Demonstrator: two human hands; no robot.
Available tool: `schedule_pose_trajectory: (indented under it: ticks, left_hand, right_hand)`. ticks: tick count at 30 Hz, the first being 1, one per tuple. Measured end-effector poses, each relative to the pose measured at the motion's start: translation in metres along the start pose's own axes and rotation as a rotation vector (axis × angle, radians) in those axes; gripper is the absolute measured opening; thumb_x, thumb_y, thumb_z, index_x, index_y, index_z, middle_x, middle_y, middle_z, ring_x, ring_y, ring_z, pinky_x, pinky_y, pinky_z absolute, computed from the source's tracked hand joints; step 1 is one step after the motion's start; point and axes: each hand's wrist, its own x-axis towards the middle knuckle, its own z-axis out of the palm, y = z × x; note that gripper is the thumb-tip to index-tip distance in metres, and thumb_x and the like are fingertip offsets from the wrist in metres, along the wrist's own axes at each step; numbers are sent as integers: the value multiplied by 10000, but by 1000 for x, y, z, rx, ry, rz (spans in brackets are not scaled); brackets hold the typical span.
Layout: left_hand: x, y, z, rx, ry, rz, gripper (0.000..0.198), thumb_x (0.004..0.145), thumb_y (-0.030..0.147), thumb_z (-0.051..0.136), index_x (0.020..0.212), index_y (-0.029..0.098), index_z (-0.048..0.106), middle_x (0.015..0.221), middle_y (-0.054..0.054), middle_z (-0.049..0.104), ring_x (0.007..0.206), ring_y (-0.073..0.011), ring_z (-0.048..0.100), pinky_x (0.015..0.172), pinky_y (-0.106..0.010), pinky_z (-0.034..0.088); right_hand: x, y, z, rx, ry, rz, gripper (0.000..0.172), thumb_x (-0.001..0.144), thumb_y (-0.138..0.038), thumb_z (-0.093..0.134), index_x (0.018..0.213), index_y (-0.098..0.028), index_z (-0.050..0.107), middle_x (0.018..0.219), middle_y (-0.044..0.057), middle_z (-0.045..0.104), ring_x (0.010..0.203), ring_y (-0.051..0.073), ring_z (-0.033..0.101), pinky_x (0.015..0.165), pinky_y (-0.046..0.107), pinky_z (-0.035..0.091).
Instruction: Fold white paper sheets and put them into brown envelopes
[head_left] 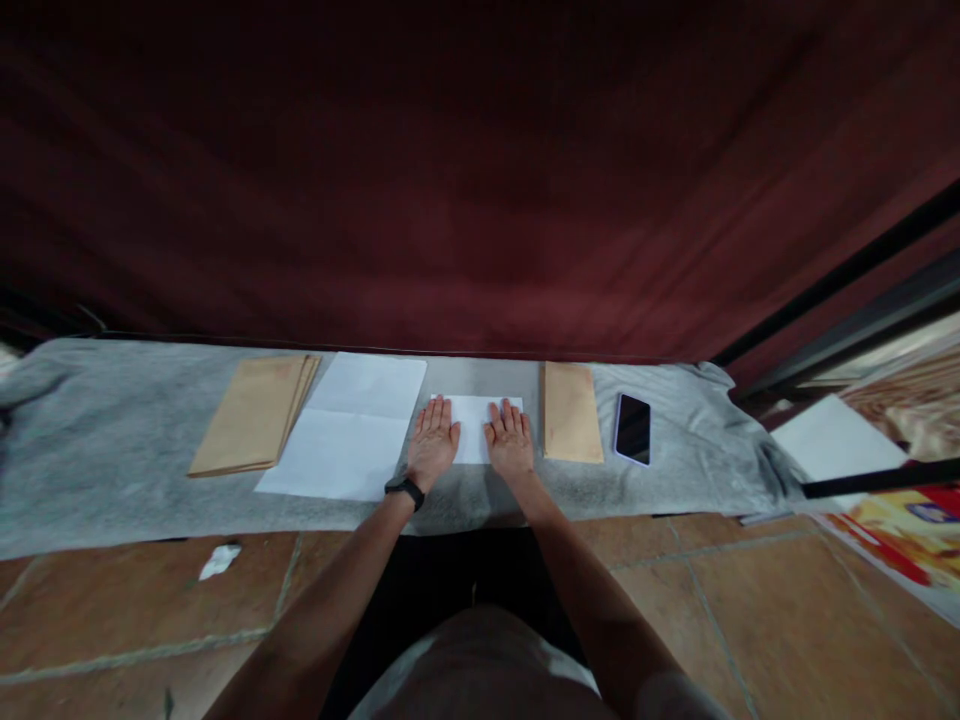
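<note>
Your left hand (433, 445) and right hand (511, 446) lie flat, fingers extended, on the paper (472, 430) atop the cloth (694, 450); it's probably light and easily creased, best held by its edges

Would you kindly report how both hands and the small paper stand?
Left hand, right hand palm-down on small paper. Phone apart, right side. Nothing visibly in the way.

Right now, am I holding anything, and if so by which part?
Nothing is gripped: your left hand and right hand lie flat on the folded white paper, one toward each end.
</note>
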Motion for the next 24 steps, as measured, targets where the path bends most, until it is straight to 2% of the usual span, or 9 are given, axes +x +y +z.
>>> schedule_pose_trajectory:
  ticks: [4, 9, 11, 15, 20, 24]
  left_hand:
    - [-2, 1, -2, -1, 5, -2, 608, 1006, 321, 292, 1531, 18, 334, 1613, -172, 306, 1523, -266, 221, 1245, -437, 190]
    - [-1, 2, -2, -12, -2, -6, 610, 1004, 319, 285, 1545, 40, 317, 1624, -167, 279, 1527, -270, 208, 1235, -454, 216]
    - [-1, 1, -3, -14, -8, -4, 610, 1003, 319, 283, 1547, 43, 314, 1625, -167, 272, 1528, -271, 204, 1234, -461, 218]
    - [-2, 0, -3, -11, -11, -4, 615, 1002, 327, 286, 1546, 41, 315, 1623, -168, 275, 1528, -272, 202, 1237, -465, 209]
    - [-1, 1, -2, -7, -1, -5, 615, 1002, 327, 280, 1547, 44, 312, 1619, -159, 291, 1528, -260, 205, 1238, -454, 204]
    - [-1, 1, -1, -6, 2, -10, 621, 997, 330, 286, 1542, 33, 317, 1608, -169, 315, 1525, -264, 214, 1238, -455, 203]
  right_hand:
    - [8, -9, -1, 33, -26, 30, 484, 1051, -321, 355, 1490, -149, 464, 1573, 142, 398, 1443, 287, 385, 1182, 492, 281]
    - [16, -26, 3, 87, -107, -127, 466, 1056, -332, 338, 1478, -197, 482, 1571, 79, 417, 1443, 251, 394, 1198, 458, 276]
    - [16, -29, 4, 81, -109, -126, 466, 1053, -345, 348, 1480, -213, 479, 1573, 84, 413, 1447, 253, 389, 1202, 473, 265]
    - [13, -19, 4, 50, -58, -41, 504, 1051, -375, 360, 1508, -177, 435, 1571, 135, 407, 1451, 264, 382, 1201, 479, 260]
    - [7, 3, 0, -5, 19, 56, 569, 1053, -398, 358, 1510, -61, 400, 1558, 219, 391, 1458, 302, 363, 1183, 496, 288]
    - [1, 12, -2, -39, 51, 123, 593, 1052, -374, 367, 1498, 16, 385, 1534, 265, 401, 1443, 306, 391, 1183, 465, 312]
